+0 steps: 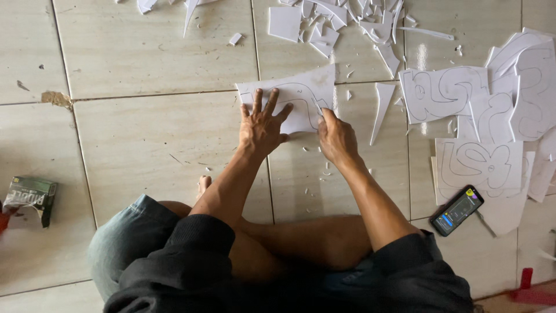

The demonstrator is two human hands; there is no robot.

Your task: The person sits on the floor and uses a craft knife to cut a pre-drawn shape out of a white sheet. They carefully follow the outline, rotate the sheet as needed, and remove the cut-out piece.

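A person sits cross-legged on a tiled floor (145,150) and works on a white sheet (301,95) that lies flat on the tiles just ahead of the knees, across a joint between two tiles. The sheet bears a curved outline drawn in thin line. The left hand (262,124) lies flat on the lower left part of the sheet, its grip open, fingers spread and pressing down, holding nothing. The right hand (337,138) is at the sheet's lower right edge, its grip closed on a thin blade (317,106) whose tip touches the sheet near the drawn line; the blade is small and hard to make out. A narrow pointed offcut (382,107) lies just right of the sheet. Farther up the floor there is a heap of white scraps (341,23). To the right, well apart from the hands, a pile of white sheets with drawn outlines (492,116) overlaps itself, and a phone (457,210) with a lit screen lies tilted at its lower edge. At the far left a small green box (32,197) rests on the floor. A red object (530,290) shows at the lower right corner, too cut off to tell what it is.
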